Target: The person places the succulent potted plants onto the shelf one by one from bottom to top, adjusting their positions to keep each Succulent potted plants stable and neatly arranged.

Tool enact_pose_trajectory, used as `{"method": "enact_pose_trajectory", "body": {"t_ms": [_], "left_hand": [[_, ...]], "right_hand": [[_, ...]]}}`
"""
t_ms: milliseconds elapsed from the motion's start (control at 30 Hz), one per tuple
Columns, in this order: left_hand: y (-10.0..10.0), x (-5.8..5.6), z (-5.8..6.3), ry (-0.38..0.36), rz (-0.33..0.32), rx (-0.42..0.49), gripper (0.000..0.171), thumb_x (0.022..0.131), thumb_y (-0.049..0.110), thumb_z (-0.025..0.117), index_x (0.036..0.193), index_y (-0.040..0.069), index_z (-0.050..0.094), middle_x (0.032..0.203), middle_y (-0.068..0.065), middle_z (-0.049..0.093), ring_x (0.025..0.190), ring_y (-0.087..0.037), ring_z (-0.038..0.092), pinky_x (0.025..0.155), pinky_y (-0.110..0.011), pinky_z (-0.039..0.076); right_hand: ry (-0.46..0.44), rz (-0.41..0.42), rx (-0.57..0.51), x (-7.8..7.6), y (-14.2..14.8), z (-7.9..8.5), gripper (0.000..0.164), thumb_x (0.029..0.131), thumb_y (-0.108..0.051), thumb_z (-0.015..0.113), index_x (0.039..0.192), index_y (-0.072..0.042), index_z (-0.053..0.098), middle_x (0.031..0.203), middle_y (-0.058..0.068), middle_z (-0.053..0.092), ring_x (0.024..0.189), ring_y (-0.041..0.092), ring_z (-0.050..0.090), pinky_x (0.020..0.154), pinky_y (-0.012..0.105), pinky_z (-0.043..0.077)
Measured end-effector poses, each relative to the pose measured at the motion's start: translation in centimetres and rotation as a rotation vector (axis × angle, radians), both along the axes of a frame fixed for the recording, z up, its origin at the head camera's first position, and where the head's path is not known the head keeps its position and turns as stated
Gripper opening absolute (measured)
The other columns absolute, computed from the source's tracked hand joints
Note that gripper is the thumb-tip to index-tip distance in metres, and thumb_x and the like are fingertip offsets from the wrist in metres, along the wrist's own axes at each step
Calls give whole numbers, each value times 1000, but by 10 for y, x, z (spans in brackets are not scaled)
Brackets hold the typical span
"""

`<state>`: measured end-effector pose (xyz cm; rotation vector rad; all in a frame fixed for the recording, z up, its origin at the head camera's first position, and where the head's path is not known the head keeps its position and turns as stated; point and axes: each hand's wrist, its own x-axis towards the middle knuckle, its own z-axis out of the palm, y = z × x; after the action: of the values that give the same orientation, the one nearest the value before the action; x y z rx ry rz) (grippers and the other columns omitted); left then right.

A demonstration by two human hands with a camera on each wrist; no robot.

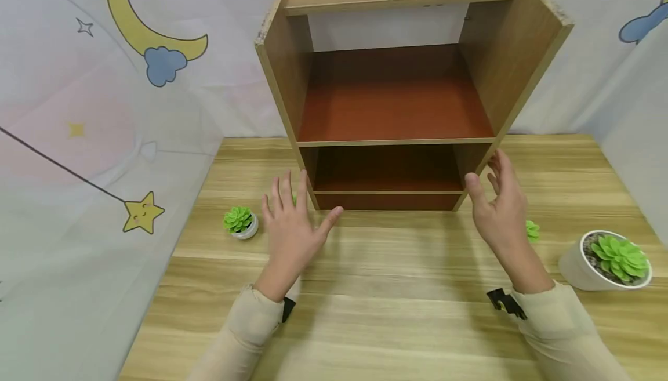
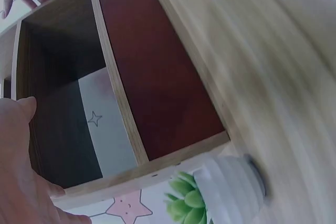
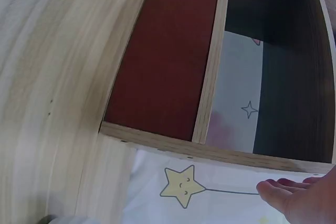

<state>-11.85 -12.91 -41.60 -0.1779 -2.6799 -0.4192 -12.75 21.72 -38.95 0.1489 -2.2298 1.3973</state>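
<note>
A wooden shelf unit [image 1: 396,102] with reddish-brown boards stands upright on the table at the back. My left hand [image 1: 292,230] is spread beside its lower left front edge, thumb pointing inward. In the left wrist view, this left hand [image 2: 23,177] lies close to the side panel; contact cannot be told. On the other side, my right hand [image 1: 498,210] hovers by the lower right side panel, thumb apart from the fingers. The right wrist view has the right hand [image 3: 307,198] just outside that panel, with loosely bent fingers and nothing held.
A small potted succulent [image 1: 240,222] sits left of my left hand. A larger white potted succulent [image 1: 607,262] stands at the right, with another green plant [image 1: 532,230] partly hidden behind my right wrist. Patterned cloth [image 1: 172,137] hangs around the wooden table [image 1: 396,300].
</note>
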Motion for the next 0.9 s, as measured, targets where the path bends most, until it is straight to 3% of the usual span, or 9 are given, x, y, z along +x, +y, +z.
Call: {"method": "enact_pose_trajectory", "body": {"t_ms": [200,367,500,633,900], "left_hand": [[-5,-6,2,6,7,20,100,84,81,40,158,18,18,158,-18,20,146,-35,7,108,-64,11],[-7,-7,0,-5,3,31,102,83,81,43,157,14,21,158,-17,20,145,-35,9,109,-63,12],[-7,-7,-1,4,-3,49,103,83,79,47,156,11,23,157,-19,23,145,-36,12,109,-63,13],[-7,-8,-2,8,-16,70,103,83,80,46,157,12,22,156,-19,25,145,-35,12,108,-63,14],[-7,-11,-5,59,-153,246,102,85,76,50,156,8,21,155,-12,31,141,-31,27,108,-56,21]], "right_hand": [[-5,12,-68,-13,-5,5,50,100,-28,57,147,-15,42,144,9,47,135,22,41,108,36,33],[31,-2,-60,-22,-10,7,43,100,-25,58,137,-6,48,131,11,56,125,18,50,104,32,37],[4,-78,-65,-25,-13,11,41,101,-30,56,132,-5,51,118,11,61,109,11,57,92,24,43],[-13,-153,-80,-29,-14,18,40,101,-34,54,129,-6,56,103,6,61,93,10,54,79,21,40],[-64,-176,-154,-44,-12,26,31,100,-42,52,114,-17,62,85,0,50,83,14,45,72,26,33]]}}
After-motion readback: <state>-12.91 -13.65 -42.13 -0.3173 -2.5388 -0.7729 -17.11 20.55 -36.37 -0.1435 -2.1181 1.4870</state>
